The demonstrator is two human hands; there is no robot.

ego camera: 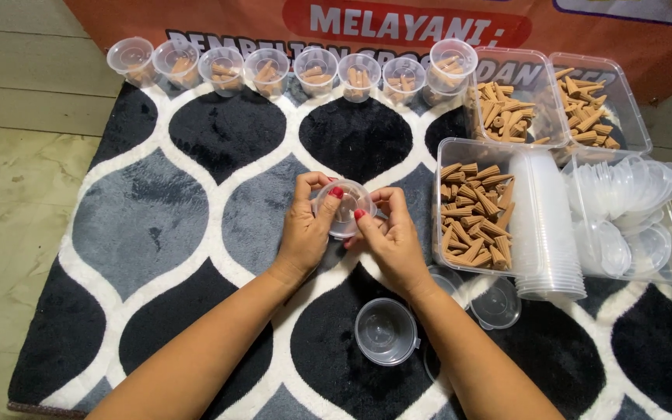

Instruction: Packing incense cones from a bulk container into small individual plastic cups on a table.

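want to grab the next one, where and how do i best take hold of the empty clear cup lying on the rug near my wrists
Grip the empty clear cup by its round rim, coming straight down from above: it sits mouth-up, apparently alone on the rug, between both forearms, so I'd judge opposite rim edges are free.

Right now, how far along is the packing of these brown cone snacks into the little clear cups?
Done: a row of small clear plastic cups filled with cones lines the mat's far edge, one stacked on another at its right end. In hand: the left hand and right hand hold one small clear cup. Left: clear tubs of brown cones, a stack of empty cups, and a tub of clear lids.
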